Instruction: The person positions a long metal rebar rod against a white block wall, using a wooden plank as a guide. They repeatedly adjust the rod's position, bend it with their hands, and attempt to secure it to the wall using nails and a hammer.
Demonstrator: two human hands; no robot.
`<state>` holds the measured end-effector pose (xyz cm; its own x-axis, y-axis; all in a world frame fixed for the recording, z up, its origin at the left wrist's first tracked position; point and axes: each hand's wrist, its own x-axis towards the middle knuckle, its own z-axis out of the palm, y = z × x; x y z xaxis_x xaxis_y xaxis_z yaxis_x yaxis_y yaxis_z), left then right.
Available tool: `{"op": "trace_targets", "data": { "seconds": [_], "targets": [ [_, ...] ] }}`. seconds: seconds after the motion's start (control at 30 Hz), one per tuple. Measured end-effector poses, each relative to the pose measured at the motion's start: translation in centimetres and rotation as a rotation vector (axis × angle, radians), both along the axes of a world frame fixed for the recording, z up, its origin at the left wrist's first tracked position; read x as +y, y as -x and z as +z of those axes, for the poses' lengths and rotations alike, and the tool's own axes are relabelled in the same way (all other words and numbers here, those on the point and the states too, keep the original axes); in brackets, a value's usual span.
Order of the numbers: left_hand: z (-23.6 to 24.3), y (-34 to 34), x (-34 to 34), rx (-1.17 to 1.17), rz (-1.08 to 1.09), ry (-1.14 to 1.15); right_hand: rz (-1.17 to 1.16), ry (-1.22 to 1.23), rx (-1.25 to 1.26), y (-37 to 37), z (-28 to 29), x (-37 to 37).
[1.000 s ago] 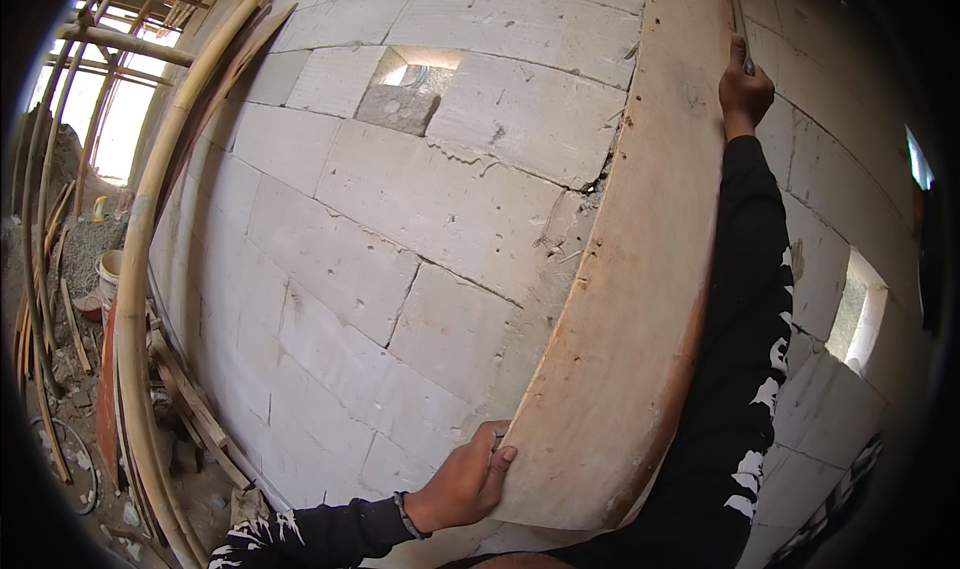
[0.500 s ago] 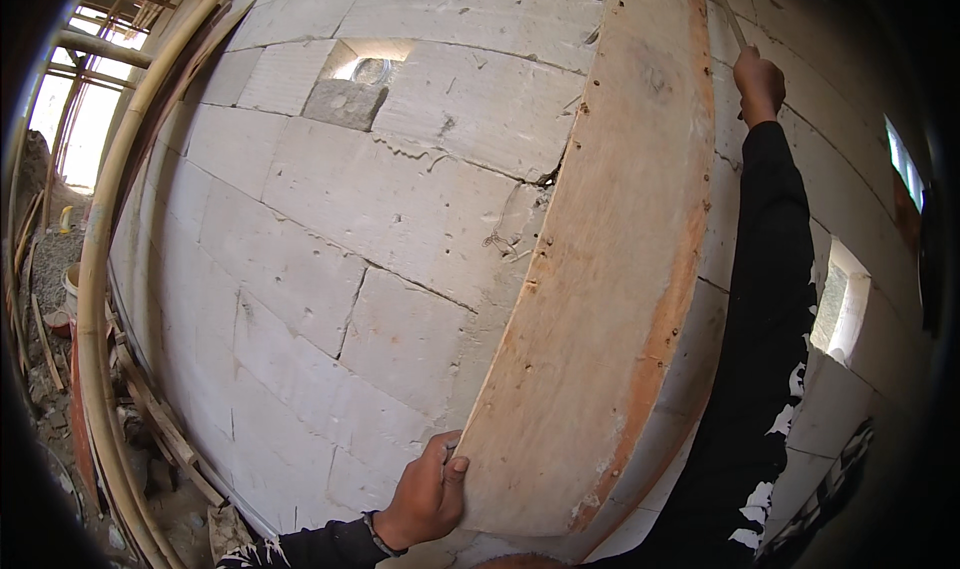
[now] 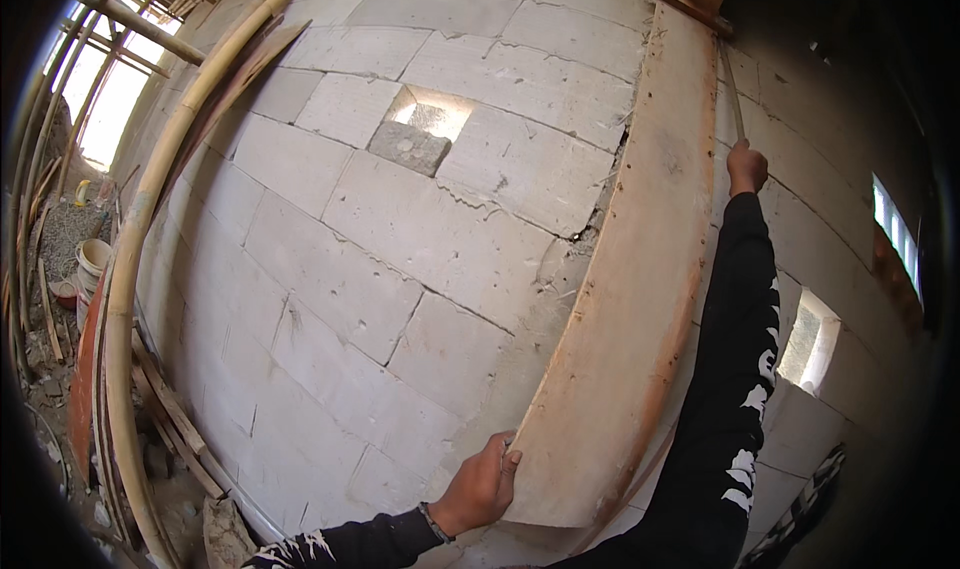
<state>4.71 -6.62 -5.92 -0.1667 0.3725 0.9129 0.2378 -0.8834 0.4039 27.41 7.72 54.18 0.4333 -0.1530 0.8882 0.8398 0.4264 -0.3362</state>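
A long wooden board (image 3: 630, 269) with nail heads along its edges stands upright against a wall of pale blocks. My left hand (image 3: 478, 487) is closed round the board's left edge near its lower end, thumb on the front face. Higher up, beside the board's right edge, my right hand (image 3: 747, 169) is wrapped round a long thin bar (image 3: 733, 94). That bar slants up to the board's upper right edge, close under a dark crosspiece (image 3: 690, 11); whether its tip is wedged behind the board cannot be made out.
A square hole (image 3: 436, 114) with a grey stone piece (image 3: 410, 147) opens in the block wall. Another opening (image 3: 808, 341) lies right of my right arm. Bamboo poles (image 3: 125, 289) lean at the left, near a white bucket (image 3: 93, 257), timber strips (image 3: 175, 414) and rubble.
The view has shifted, so the board's top end and the crosspiece now show. Both hands keep their hold on the board and the bar. The bar's upper end has come into sight.
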Motion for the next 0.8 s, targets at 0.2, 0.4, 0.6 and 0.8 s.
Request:
{"op": "trace_targets", "data": {
  "seconds": [0.2,0.4,0.6,0.8],
  "targets": [
    [0.5,-0.6,-1.9,0.008,0.033,0.135,0.452,0.117,0.086,0.3,4.4,-7.0],
    [0.7,-1.2,-2.7,0.012,0.062,0.135,-0.131,0.105,-0.013,-3.0,4.4,-4.6],
    [0.0,-0.6,-1.7,0.023,0.122,0.151,0.041,0.096,0.060,-1.5,-1.2,-1.1],
    [-0.1,-0.1,-0.5,0.003,0.092,0.089,-0.178,-0.030,-0.103,-7.0,-0.1,3.0]
  ]
}}
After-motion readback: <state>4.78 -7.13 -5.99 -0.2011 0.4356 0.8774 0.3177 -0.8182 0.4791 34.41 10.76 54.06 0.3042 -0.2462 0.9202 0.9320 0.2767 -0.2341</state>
